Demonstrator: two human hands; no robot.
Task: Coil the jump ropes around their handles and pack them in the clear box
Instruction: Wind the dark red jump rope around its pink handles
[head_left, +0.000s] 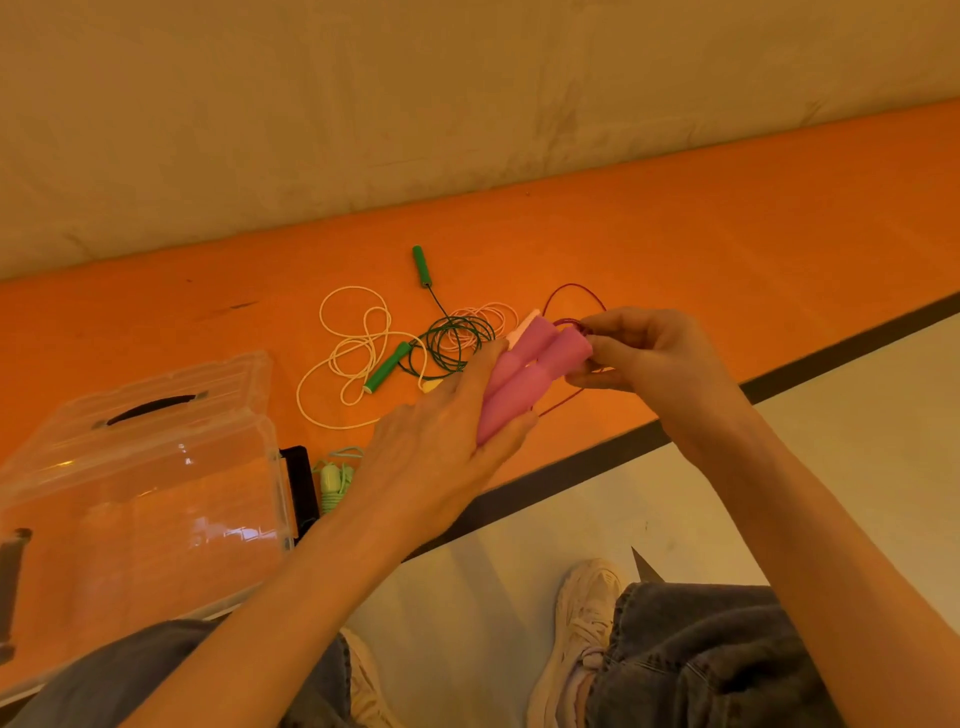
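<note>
My left hand (441, 447) grips two pink handles (530, 374) held side by side above the orange mat. At their far end my right hand (649, 353) pinches the dark red rope (576, 296), which loops behind the handles and hangs below them. A green-handled rope (441, 338) lies loosely coiled on the mat, with a cream rope (353, 353) sprawled to its left and a pale pink rope (483, 317) behind it. A light green coiled rope (332, 480) sits beside the clear box (156, 467), which stands at the left with its lid raised.
The orange mat (675, 234) runs diagonally, edged by a dark strip (597, 457) and pale floor. A beige wall rises behind it. My knees in grey jeans and white shoes (587, 613) are at the bottom. A black latch (298, 483) sits on the box's right side.
</note>
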